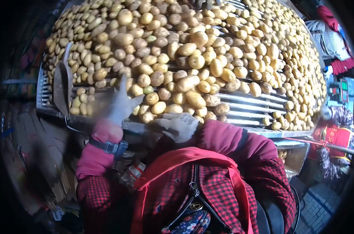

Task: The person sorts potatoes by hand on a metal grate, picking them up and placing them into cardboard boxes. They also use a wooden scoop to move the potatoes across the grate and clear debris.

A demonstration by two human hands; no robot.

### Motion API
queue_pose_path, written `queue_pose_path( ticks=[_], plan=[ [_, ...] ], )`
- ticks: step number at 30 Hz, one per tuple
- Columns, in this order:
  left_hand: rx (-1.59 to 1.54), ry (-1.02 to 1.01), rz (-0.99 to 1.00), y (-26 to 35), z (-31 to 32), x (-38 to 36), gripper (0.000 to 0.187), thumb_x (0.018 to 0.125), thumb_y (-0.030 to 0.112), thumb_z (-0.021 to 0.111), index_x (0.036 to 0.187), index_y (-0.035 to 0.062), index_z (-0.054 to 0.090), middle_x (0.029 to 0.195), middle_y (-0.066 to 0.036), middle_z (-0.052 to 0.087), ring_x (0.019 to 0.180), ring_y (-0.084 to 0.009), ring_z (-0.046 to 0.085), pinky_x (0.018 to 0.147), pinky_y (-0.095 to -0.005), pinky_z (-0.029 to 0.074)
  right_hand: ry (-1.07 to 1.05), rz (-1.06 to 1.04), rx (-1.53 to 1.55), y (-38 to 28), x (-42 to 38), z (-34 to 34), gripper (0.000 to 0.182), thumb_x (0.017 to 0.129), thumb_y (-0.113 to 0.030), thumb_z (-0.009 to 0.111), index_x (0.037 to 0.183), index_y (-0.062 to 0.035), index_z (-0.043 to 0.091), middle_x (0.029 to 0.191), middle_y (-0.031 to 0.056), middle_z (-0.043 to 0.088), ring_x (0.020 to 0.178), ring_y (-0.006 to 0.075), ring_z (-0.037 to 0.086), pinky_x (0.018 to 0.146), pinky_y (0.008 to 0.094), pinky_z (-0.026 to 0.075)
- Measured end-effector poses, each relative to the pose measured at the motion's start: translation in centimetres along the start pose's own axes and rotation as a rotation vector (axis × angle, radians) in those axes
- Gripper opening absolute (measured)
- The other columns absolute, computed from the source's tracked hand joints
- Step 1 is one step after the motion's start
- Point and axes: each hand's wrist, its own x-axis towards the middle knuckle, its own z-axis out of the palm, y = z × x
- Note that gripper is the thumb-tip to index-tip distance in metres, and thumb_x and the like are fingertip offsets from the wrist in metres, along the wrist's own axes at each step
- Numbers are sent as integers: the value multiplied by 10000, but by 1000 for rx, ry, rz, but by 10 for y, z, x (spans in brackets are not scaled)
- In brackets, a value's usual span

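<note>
Potatoes [188, 83] cover a slatted metal table [251, 106] in front of me. My left hand [122, 104], in a pale glove, reaches over the table's near left part. Its index finger and thumb are spread, and it touches or hovers just above the potatoes; nothing shows in its grasp. In a white printed glove, my right hand [181, 126] rests at the near edge beside the front potatoes. Its fingers point left, slightly bent, with the palm side hidden and no held item visible.
A scoop-like metal piece [62, 87] stands at the table's left end. Cardboard [44, 144] lies on the lower left. Below the right edge is a box [296, 158] with potatoes. Co-workers [335, 136] are at the right, near a lit digital display [344, 89].
</note>
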Motion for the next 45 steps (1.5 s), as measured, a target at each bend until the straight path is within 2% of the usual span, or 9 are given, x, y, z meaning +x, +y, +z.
queue_pose_path(
  ticks=[7,10,15,23,27,31,35,40,45],
  plan=[
    [43,-21,75,53,19,31,996,821,344,855,1595,81,284,1504,-271,471,1342,-439,515,1122,-505,435,40,95,77,10,-21,-28,309,904,-153,628,1209,-107,621,1055,140,636,1038,383,628,865,470,523],
    [-156,-55,179,97,42,53,765,838,275,858,1459,76,458,1345,-164,623,1197,-286,601,1038,-426,489,46,118,110,16,-34,-56,297,929,-154,622,1220,-97,609,1053,145,636,1028,392,626,866,475,520],
    [-331,-91,89,180,76,62,561,855,257,841,1271,55,523,1119,-118,658,1021,-224,616,907,-414,530,320,71,127,56,-66,-88,404,1002,-217,611,1391,-108,591,1244,174,663,1154,380,647,991,447,529],
    [-326,-111,330,282,180,130,693,799,390,868,1330,54,576,1228,-196,668,1133,-341,646,974,-451,528,468,227,4,91,-152,-149,409,977,-216,620,1376,-129,611,1190,151,692,1097,378,664,941,453,541],
    [-222,-107,246,373,188,116,1040,794,547,816,1554,93,271,1227,-312,661,1124,-466,662,965,-531,526,589,342,46,97,-189,-162,385,983,-177,626,1363,-121,630,1190,139,700,1088,341,676,934,419,544],
    [-59,-18,261,424,205,112,745,829,488,797,1358,45,515,1217,-314,653,1119,-491,650,962,-529,541,739,362,27,101,-200,-163,367,974,-121,645,1339,-88,650,1173,167,708,1096,333,683,961,398,536],
    [-18,-109,457,437,193,108,785,820,435,790,1397,56,416,1353,-403,454,1195,-542,565,989,-566,498,753,321,113,116,-201,-160,342,968,-106,640,1302,-38,673,1193,181,721,1131,323,690,995,396,528],
    [-260,-17,841,387,172,99,747,913,304,713,1561,112,395,1510,-239,449,1289,-460,549,1107,-484,452,787,401,407,122,-205,-149,349,1010,-55,580,1345,34,630,1275,173,689,1206,256,645,1058,354,482],
    [-365,252,539,263,62,94,514,910,188,739,1372,15,595,1309,-167,654,1150,-306,666,1008,-345,527,795,426,189,123,-202,-151,331,1040,-86,556,1333,52,629,1276,163,689,1210,236,637,1077,352,468]
  ],
)
